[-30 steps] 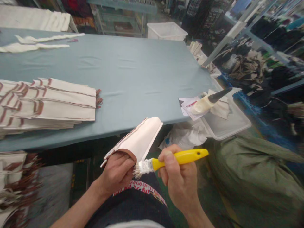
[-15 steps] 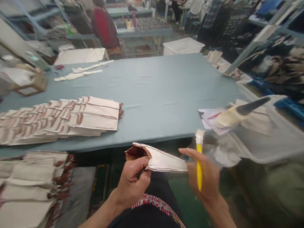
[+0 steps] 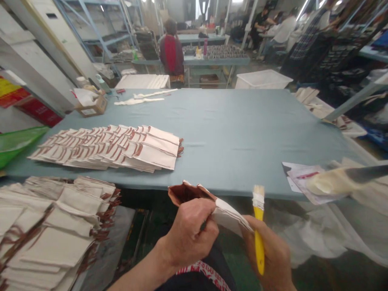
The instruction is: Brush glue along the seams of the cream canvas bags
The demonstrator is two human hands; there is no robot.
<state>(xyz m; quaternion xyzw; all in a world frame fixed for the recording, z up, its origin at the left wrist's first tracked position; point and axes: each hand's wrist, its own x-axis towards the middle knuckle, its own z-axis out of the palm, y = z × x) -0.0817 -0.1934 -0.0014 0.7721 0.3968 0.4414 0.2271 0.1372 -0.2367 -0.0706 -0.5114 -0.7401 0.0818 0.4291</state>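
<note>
A cream fabric pouch [image 3: 227, 214] with a brown lining is held in front of my body, its mouth gaping toward the left. My left hand [image 3: 194, 228] is closed on the pouch just below that mouth. At the pouch's other end is my right hand [image 3: 271, 252], closed, its fingers partly hidden behind the fabric. It also holds a paintbrush [image 3: 259, 238] with a yellow handle and pale bristles pointing up. Similar pouches lie in overlapping rows [image 3: 154, 151] on the blue-green table [image 3: 242, 137], left of my hands.
Another heap of pouches [image 3: 57, 246] with brown strings is at the lower left. A glue-smeared container [image 3: 330, 182] with a dark handle stands on papers at the right. Pale cloth strips [image 3: 139, 100] and a cardboard box [image 3: 92, 106] are on the far left tabletop. People sit farther back.
My view has swung to the left and up. The right hand has come onto the pouch's narrow end, and the pouch has tilted down to the right. Both hands keep their holds.
</note>
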